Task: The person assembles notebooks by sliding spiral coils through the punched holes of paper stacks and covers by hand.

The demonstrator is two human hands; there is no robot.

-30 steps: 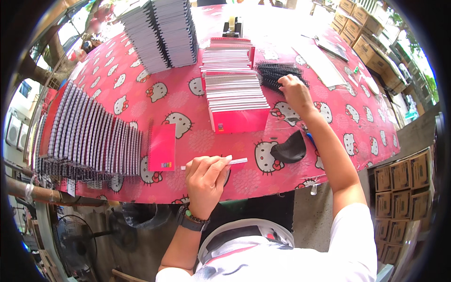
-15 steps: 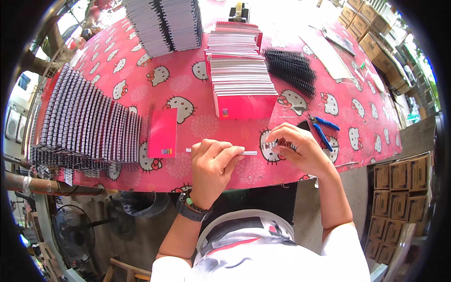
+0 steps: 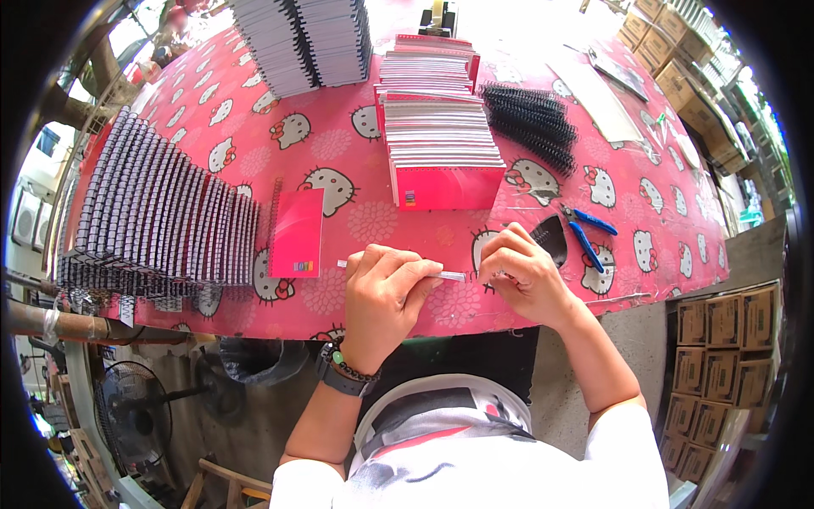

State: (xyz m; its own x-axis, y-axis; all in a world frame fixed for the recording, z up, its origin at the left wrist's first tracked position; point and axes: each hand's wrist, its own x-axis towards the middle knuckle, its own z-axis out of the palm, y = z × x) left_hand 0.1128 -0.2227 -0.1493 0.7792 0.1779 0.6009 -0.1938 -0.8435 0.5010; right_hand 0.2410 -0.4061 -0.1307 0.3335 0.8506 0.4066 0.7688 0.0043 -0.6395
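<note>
My left hand (image 3: 386, 280) is closed round a thin notepad (image 3: 451, 276), which I see edge-on as a narrow white strip sticking out on both sides of the fist. To its right, my right hand (image 3: 527, 273) is raised with curled fingers, apart from the notepad. A dark spiral binding coil sits in those fingers, mostly hidden by them. Left of my hands, a pink notebook (image 3: 297, 233) with a coil along its left edge lies flat. A row of pink-covered pads (image 3: 445, 161) stands just beyond my hands.
Black binding coils (image 3: 532, 127) are piled right of the pads. Blue-handled pliers (image 3: 588, 237) lie near my right hand. Stacked coil-bound notebooks (image 3: 161, 212) fill the left, and another tall stack (image 3: 301, 42) stands at the back. A tape dispenser (image 3: 438, 19) is at the far edge.
My right hand has turned and its fingers have curled in, so the coil that showed between them is now mostly covered. The left hand keeps its grip on the notepad.
</note>
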